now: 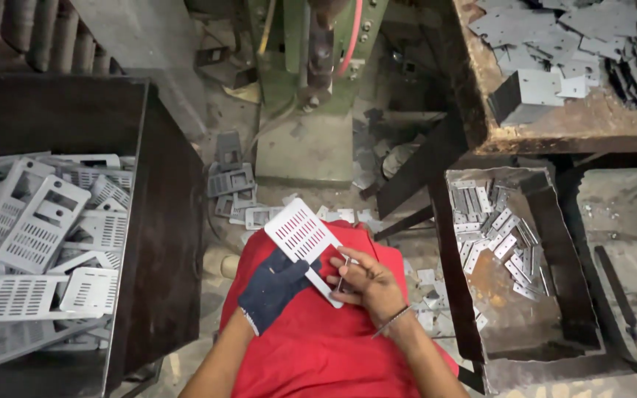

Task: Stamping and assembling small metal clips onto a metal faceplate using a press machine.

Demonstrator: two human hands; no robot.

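Observation:
My left hand [273,289], in a dark blue glove, holds a pale grey slotted metal plate [302,234] over my red-clad lap. My bare right hand [369,284] pinches a thin metal strip [343,274] against the plate's lower right edge. A thin bangle sits on my right wrist. Both hands meet at the plate, low in the middle of the view.
A dark bin [158,243] at left holds several slotted plates [42,228]. A rusty tray [551,243] at right holds small slotted strips [499,232]. A green press machine [318,81] stands ahead. A bench [576,125] with flat plates is at upper right. Scrap pieces litter the floor.

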